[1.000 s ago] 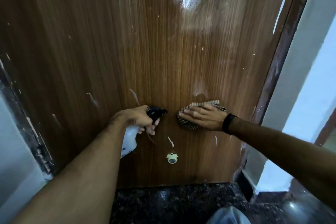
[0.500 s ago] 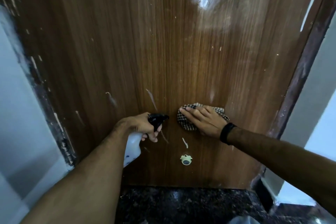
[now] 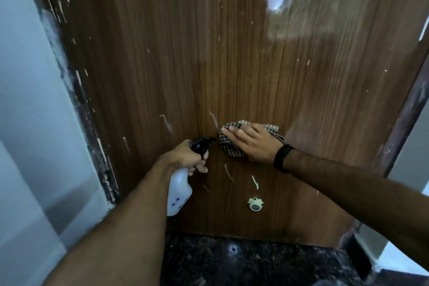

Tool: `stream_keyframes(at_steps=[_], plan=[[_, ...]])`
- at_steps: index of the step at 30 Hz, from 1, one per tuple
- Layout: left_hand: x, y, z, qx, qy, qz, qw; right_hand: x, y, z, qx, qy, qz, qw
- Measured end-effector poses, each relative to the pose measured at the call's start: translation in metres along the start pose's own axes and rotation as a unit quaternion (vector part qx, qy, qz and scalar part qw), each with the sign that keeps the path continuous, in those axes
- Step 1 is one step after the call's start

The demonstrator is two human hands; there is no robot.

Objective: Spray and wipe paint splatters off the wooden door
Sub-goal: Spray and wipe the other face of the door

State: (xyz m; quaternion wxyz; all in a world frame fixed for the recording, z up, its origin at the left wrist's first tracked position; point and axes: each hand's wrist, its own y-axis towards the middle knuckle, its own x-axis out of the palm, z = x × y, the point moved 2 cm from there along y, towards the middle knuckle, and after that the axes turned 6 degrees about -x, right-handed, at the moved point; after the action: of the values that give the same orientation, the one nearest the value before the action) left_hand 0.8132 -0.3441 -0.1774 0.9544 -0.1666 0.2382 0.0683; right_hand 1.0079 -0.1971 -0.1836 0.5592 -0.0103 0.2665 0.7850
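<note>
Dark speckled stone floor [image 3: 255, 260] lies nearest; above it the left hand [image 3: 185, 160] curls round the spray bottle [image 3: 178, 193], nozzle at the wooden door [image 3: 162, 65]. The right hand [image 3: 253, 144], fingers flat, has slid the checked cloth [image 3: 228, 144] leftward, so wiping goes on; white paint splatters [image 3: 255, 181] remain everywhere.

The checked cloth [image 3: 234, 144] was slid leftward along the door [image 3: 232, 65] under the flat right hand [image 3: 254, 144], and was brought just beside the black nozzle of the spray bottle [image 3: 180, 190].
</note>
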Motion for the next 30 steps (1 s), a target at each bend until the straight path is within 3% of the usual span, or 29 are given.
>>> stream_keyframes(at_steps=[4, 9, 12, 14, 19, 22, 30], plan=[[-0.004, -0.002, -0.01, -0.01, 0.001, 0.021, 1.0, -0.001, 0.004, -0.002, -0.025, -0.006, 0.004, 1.0], [-0.02, -0.004, -0.02, -0.012, -0.04, 0.067, 0.997, -0.024, 0.058, 0.038, 0.12, 0.039, 0.04, 0.991], [-0.02, -0.006, -0.03, -0.021, -0.052, 0.055, 0.997, -0.025, 0.076, 0.039, 0.144, 0.039, 0.033, 0.988], [-0.02, -0.008, -0.033, -0.023, -0.059, 0.051, 0.997, -0.019, 0.073, 0.027, 0.114, 0.033, 0.023, 0.993], [-0.023, -0.017, -0.034, -0.02, -0.058, 0.051, 0.997, 0.009, 0.042, -0.025, -0.074, -0.038, 0.003, 0.997], [-0.027, -0.025, -0.04, -0.03, -0.059, 0.049, 0.997, 0.012, 0.039, -0.03, -0.094, -0.032, 0.0, 0.995], [-0.052, -0.039, -0.067, -0.052, -0.075, 0.092, 0.992, -0.024, 0.134, 0.03, 0.096, 0.003, 0.003, 0.995]])
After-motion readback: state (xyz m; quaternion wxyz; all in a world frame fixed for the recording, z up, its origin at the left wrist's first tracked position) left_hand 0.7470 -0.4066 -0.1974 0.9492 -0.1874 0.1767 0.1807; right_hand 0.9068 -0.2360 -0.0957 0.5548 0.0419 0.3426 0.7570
